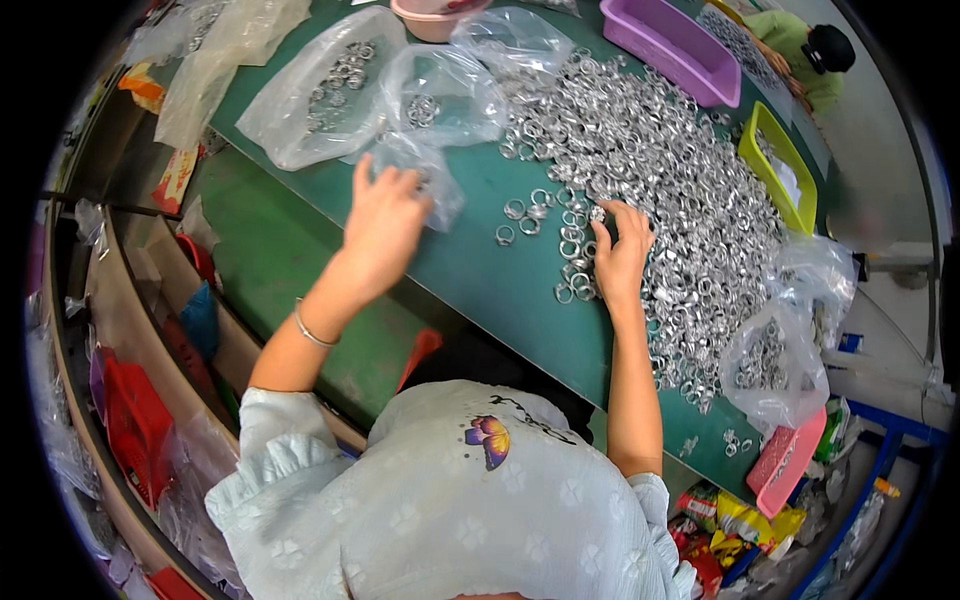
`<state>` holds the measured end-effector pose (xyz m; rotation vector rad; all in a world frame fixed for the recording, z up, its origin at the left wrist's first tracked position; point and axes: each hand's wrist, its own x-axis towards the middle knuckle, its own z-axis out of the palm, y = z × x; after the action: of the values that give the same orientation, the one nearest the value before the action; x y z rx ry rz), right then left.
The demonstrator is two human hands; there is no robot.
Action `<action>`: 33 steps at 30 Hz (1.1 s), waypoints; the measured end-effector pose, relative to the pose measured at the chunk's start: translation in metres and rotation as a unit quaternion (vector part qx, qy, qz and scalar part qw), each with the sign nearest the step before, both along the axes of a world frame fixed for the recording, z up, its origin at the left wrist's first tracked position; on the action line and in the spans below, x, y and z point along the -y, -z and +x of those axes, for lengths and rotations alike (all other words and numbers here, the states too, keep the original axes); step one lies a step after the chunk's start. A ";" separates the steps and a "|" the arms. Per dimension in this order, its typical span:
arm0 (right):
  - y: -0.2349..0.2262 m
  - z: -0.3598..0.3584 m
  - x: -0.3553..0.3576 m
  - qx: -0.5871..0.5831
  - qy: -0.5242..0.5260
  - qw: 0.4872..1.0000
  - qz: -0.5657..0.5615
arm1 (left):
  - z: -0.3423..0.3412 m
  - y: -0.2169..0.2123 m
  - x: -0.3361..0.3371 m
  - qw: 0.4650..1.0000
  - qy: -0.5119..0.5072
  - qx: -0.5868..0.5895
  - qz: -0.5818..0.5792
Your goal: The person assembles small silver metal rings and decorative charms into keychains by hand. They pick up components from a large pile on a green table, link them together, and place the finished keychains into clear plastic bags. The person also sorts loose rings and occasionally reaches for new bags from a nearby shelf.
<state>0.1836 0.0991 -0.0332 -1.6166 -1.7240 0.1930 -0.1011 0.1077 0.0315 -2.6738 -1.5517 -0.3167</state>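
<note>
Silver metal ring (598, 213) sits pinched in the right hand (623, 250), beside heaped silvery rings (690, 220) on the green table (490, 270). Blurred left hand (383, 218) meets a clear plastic bag (447, 203); I cannot tell its grip.

one head-worn fisheye looks steeply down over both hands (382, 222) (622, 252).
</note>
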 end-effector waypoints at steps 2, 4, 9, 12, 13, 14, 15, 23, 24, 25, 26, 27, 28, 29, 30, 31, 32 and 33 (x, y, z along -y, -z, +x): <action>0.003 0.015 0.017 0.027 0.007 0.999 -0.024 | 0.003 0.005 -0.004 0.999 -0.009 -0.045 0.001; 0.001 0.022 0.033 0.055 0.017 0.997 -0.048 | 0.009 0.020 -0.003 0.997 0.015 -0.073 0.021; -0.025 0.019 0.070 0.146 0.033 0.989 -0.019 | 0.030 0.011 0.020 0.999 0.030 0.027 0.021; -0.020 0.002 0.080 0.149 -0.059 0.986 -0.053 | 0.051 0.013 0.038 0.979 0.094 0.180 0.028; -0.016 -0.002 0.084 0.175 -0.052 0.978 -0.098 | 0.061 0.020 0.042 0.963 0.133 0.229 -0.057; -0.010 0.000 0.090 0.184 -0.042 0.978 -0.093 | 0.075 0.035 0.041 0.949 0.149 0.260 -0.101; -0.005 0.004 0.093 0.190 -0.035 0.977 -0.086 | 0.089 0.047 0.036 0.933 0.161 0.288 -0.144; -0.002 0.047 0.101 0.233 0.057 0.970 -0.045 | 0.129 0.074 0.029 0.967 0.144 0.163 -0.134; -0.004 0.048 0.099 0.212 0.062 0.975 -0.035 | 0.126 0.072 0.038 0.962 0.148 0.176 -0.150; -0.006 0.049 0.096 0.190 0.064 0.979 -0.025 | 0.122 0.070 0.045 0.961 0.153 0.168 -0.155; -0.008 0.046 0.093 0.172 0.081 0.982 -0.014 | 0.118 0.066 0.052 0.961 0.158 0.161 -0.159; -0.010 0.038 0.089 0.153 0.094 0.984 -0.001 | 0.114 0.063 0.057 0.962 0.159 0.153 -0.162; -0.012 0.031 0.085 0.135 0.111 0.984 0.009 | 0.111 0.061 0.060 0.958 0.153 0.182 -0.158; -0.014 0.026 0.078 0.119 0.085 0.989 0.006 | 0.110 0.061 0.060 0.951 0.142 0.222 -0.160; -0.016 0.020 0.069 0.101 0.057 0.993 0.003 | 0.108 0.060 0.061 0.943 0.129 0.261 -0.161; -0.015 0.017 0.060 0.083 0.030 0.996 0.000 | 0.107 0.060 0.062 0.933 0.117 0.300 -0.163; -0.012 0.014 0.049 0.083 0.017 0.996 0.000 | 0.108 0.061 0.060 0.938 0.122 0.289 -0.150; -0.009 0.012 0.036 0.083 0.002 0.997 0.002 | 0.110 0.062 0.054 0.943 0.126 0.277 -0.136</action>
<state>0.1952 0.0631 -0.0245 -1.6726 -1.8447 0.0541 0.0089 0.0535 -0.0309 -3.1996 -1.4355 -1.0153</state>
